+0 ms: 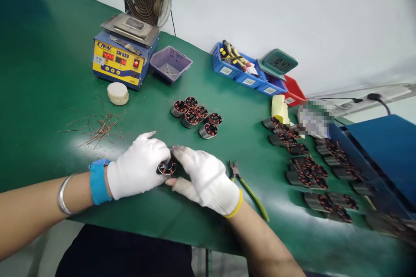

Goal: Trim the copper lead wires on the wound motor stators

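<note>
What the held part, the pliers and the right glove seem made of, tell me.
Held part: shell probably steel, silvery sheen; inside, likely copper wire, orange. Pliers: dull dark metal head; green, slightly glossy handles, probably plastic-coated. Right glove: matte white knit, ribbed cuff; cotton or synthetic, can't tell.

White wall (pixel 227 4), glossy green tabletop (pixel 48 86), probably a pale floor (pixel 199 264) below

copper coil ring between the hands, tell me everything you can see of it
The copper coil ring is a short cylinder, silvery and metal-looking outside, with orange-brown windings and dark parts around its opening. The open end faces up toward the camera. The left hand grips it, gloved fingers hiding part of it; the right hand curves around its right side, exact contact unclear. Whether it touches the green table cannot be told.
</note>
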{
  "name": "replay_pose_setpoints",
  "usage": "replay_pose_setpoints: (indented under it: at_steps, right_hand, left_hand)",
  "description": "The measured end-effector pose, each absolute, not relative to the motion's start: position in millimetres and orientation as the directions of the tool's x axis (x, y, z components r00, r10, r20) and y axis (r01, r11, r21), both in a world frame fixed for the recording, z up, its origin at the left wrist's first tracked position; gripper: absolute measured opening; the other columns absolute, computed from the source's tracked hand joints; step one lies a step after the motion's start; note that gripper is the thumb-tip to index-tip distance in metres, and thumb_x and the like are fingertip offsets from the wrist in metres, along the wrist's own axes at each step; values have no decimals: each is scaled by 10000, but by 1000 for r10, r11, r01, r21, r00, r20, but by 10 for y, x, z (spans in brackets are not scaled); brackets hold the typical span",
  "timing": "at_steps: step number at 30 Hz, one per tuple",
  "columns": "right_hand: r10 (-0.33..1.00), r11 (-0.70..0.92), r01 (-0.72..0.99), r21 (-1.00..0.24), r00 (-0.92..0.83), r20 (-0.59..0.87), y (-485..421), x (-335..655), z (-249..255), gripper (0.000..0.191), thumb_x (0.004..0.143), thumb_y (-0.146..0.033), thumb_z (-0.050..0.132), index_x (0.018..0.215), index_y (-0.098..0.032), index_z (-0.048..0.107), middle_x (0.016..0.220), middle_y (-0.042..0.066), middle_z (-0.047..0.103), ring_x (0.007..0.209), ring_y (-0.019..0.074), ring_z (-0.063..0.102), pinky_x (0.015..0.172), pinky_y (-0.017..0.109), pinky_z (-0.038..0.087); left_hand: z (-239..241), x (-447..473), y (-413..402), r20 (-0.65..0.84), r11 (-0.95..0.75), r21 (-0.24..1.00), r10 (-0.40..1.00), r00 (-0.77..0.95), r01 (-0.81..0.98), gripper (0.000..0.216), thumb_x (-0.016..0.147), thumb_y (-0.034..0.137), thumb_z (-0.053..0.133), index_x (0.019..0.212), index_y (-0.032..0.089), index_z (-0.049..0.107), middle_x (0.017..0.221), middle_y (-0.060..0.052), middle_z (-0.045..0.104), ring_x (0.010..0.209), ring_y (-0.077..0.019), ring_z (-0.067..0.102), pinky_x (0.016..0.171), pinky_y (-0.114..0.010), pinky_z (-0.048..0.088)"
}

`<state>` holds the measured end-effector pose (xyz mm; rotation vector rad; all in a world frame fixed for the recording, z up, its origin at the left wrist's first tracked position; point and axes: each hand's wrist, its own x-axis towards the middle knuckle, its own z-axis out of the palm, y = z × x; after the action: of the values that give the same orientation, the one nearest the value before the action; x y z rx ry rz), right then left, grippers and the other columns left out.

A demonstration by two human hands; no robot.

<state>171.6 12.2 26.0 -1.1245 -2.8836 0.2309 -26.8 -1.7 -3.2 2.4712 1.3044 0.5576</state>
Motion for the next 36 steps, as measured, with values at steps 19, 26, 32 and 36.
replay_pose_setpoints:
  at_steps: [19, 26, 32, 36]
  right_hand:
    - [803, 593, 803, 55, -585, -111, -84, 1775, 245, 247, 965, -329, 456, 1124, -242, 625, 1002, 43, 682, 681, 193, 651, 500, 301, 352]
    - [826, 564, 815, 136, -556, -91, -134, 1741, 213, 192, 959, -320, 450, 1057, -249, 599, 901, 29, 653, 611, 180, 595, 469, 309, 189]
    - [818, 563, 826, 14, -555, -150, -74, 1710, 197, 112, 914, -238, 488, 899, -218, 598, 848, 22, 654, 675, 173, 608, 513, 297, 241]
    - [844, 494, 845, -205, -523, -120, -76, 1779, 216, 109, 889, -219, 521, 917, -231, 626, 857, 5, 678, 722, 164, 620, 562, 275, 313]
  left_hand:
    - [-3, -310, 41, 130, -552, 448, 819, 560, 704, 160, 774, 344, 623, 757, 193, 572, 794, -11, 642, 776, -202, 627, 1098, -500, 330]
    - [2, -299, 34, 119, -534, 443, 831, 543, 720, 152, 765, 335, 645, 771, 196, 583, 813, -15, 654, 798, -193, 633, 1109, -477, 317]
    - [-17, -291, -10, 106, -511, 461, 844, 526, 726, 148, 755, 320, 656, 778, 193, 583, 821, -20, 652, 815, -214, 638, 999, -462, 432]
    - [37, -350, -27, 72, -277, 709, 943, 324, 649, 532, 654, 444, 749, 1070, 170, 562, 985, -70, 659, 865, -253, 648, 756, -374, 553]
